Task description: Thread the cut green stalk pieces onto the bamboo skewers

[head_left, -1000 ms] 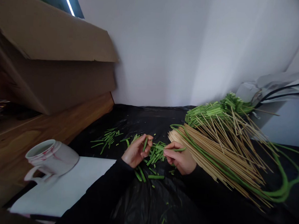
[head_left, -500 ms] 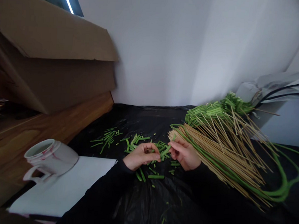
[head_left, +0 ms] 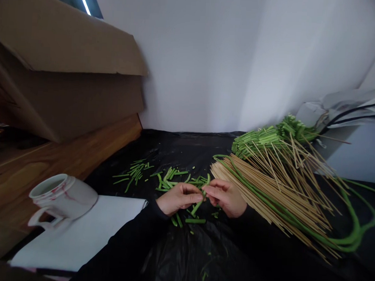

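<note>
My right hand (head_left: 230, 199) pinches a short green garlic scape piece (head_left: 208, 179) that stands up past its fingertips. Thumb and finger of my left hand (head_left: 179, 198) are closed at the lower end of the same piece, so both hands meet there. Whether anything else is between the left fingertips is hidden. Cut garlic scape pieces (head_left: 169, 179) lie loose behind and under the hands. One single cut length (head_left: 195, 221) rests just in front of them.
Bamboo skewers (head_left: 267, 188) lie in a heap at right, with long uncut scapes (head_left: 353, 239) across them. Behind is a stack of skewered scapes (head_left: 260, 138). A white mug (head_left: 72, 197) stands on white paper (head_left: 73, 239) at left, near a cardboard box (head_left: 91, 96). Black plastic (head_left: 167, 258) covers the table.
My right hand has moved slightly left and down with the scape piece. The gap between the hands has closed, and their fingertips now meet at the piece.
</note>
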`<act>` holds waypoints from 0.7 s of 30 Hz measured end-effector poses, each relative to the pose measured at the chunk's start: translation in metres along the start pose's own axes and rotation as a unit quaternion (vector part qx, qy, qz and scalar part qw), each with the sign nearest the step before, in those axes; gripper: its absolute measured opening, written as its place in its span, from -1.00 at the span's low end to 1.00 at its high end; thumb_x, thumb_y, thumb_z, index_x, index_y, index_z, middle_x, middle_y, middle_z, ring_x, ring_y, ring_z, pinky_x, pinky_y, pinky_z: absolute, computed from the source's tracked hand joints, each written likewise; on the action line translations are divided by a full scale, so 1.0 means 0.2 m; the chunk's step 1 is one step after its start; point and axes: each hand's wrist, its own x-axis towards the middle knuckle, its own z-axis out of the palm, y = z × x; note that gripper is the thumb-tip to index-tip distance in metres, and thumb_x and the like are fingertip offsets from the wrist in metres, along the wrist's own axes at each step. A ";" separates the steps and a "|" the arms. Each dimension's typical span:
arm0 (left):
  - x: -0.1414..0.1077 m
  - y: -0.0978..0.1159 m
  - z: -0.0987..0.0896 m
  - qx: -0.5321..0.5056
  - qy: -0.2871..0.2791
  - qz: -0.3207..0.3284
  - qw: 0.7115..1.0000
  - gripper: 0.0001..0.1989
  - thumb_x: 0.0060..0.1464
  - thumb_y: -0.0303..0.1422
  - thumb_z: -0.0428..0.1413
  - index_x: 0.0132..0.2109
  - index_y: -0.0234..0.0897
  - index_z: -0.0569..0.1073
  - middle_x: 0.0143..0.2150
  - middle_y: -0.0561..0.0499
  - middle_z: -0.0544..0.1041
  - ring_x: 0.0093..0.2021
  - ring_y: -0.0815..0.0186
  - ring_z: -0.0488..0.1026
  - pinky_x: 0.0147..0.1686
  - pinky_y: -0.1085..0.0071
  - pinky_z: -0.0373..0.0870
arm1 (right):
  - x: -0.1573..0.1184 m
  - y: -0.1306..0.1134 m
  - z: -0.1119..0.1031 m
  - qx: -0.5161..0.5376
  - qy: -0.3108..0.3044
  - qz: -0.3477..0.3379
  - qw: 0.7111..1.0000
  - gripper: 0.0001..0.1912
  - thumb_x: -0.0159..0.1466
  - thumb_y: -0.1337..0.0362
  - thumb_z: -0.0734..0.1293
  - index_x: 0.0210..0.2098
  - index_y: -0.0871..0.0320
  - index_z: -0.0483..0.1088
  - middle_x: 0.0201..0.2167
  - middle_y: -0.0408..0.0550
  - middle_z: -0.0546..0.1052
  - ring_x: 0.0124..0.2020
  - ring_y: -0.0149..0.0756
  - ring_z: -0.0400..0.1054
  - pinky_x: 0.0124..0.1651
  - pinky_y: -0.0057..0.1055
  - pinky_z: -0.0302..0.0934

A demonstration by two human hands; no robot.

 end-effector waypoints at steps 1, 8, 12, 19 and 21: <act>0.00 0.01 0.00 0.006 0.003 -0.005 1.000 -0.65 -0.16 -0.16 0.27 -0.38 -0.41 0.49 -0.64 0.16 0.24 -0.70 0.59 -0.04 -0.69 0.50 -0.24 | 0.00 0.00 0.00 0.002 0.002 0.002 1.000 -0.79 0.04 0.15 0.44 -0.52 0.16 0.43 -0.67 -0.23 0.39 -0.67 -0.52 0.19 -0.61 -0.51 0.05; -0.01 0.01 -0.01 0.063 -0.017 -0.013 0.998 -0.66 -0.12 -0.16 0.25 -0.35 -0.41 0.49 -0.66 0.19 0.19 -0.69 0.57 -0.03 -0.67 0.50 -0.21 | 0.02 -0.03 -0.01 0.036 0.049 0.011 0.998 -0.77 0.01 0.14 0.45 -0.46 0.14 0.39 -0.68 -0.26 0.39 -0.70 -0.53 0.17 -0.64 -0.53 0.03; 0.01 -0.02 -0.01 -0.007 0.012 0.037 0.999 -0.66 -0.08 -0.16 0.23 -0.33 -0.40 0.42 -0.62 0.19 0.17 -0.66 0.58 -0.04 -0.67 0.53 -0.20 | 0.03 -0.05 -0.03 0.069 0.062 0.011 0.996 -0.76 -0.01 0.17 0.45 -0.50 0.15 0.34 -0.63 -0.20 0.47 -0.70 -0.53 0.19 -0.65 -0.54 0.03; 0.02 0.00 -0.02 -0.207 0.076 0.095 0.971 -0.76 -0.02 -0.28 0.22 -0.34 -0.39 0.39 -0.63 0.21 0.08 -0.66 0.60 -0.09 -0.68 0.60 -0.13 | 0.01 -0.03 0.00 0.056 0.035 -0.003 0.998 -0.77 0.00 0.22 0.46 -0.50 0.15 0.32 -0.60 -0.16 0.52 -0.68 -0.50 0.24 -0.62 -0.54 0.06; 0.02 0.02 -0.04 -0.260 0.089 0.104 0.956 -0.80 -0.01 -0.34 0.21 -0.34 -0.39 0.38 -0.59 0.18 0.15 -0.64 0.59 -0.01 -0.69 0.63 -0.10 | 0.01 -0.01 0.01 0.047 0.019 0.000 0.999 -0.77 0.01 0.22 0.45 -0.49 0.16 0.33 -0.58 -0.15 0.53 -0.67 -0.50 0.26 -0.62 -0.53 0.08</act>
